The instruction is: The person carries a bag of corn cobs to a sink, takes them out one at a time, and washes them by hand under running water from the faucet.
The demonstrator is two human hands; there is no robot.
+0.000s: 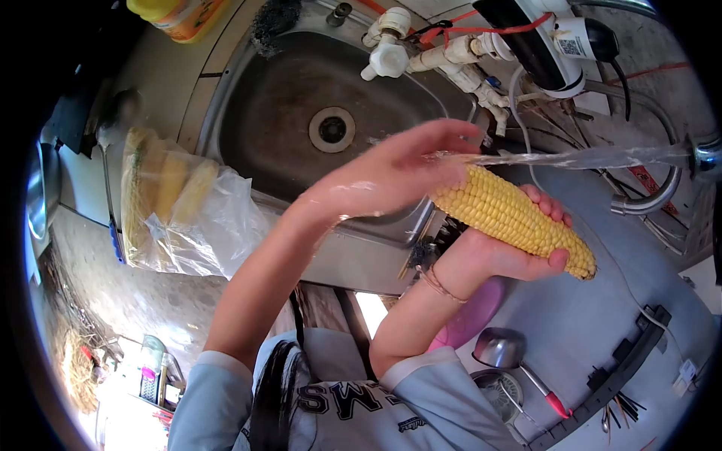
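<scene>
An ear of yellow corn [519, 214], husked with its kernels bare, is tilted over the right side of the sink. My right hand [519, 252] is wrapped around its lower half, fingers behind and thumb in front. My left hand [406, 161] is wet, its fingers stretched out and a little apart at the upper end of the corn. Whether its lower fingers touch the kernels is hard to make out. A stream of water [571, 158] from the tap [703, 158] runs sideways across the view onto my left hand and the corn's upper end.
A metal sink [226, 128] with a round drain [331, 129] lies beyond my arms. Left of it is a clear plastic bag [188, 225] with more corn inside. White pipes [451, 56] and a valve stand behind. A metal ladle [500, 347] and a pink bowl [474, 316] are at lower right.
</scene>
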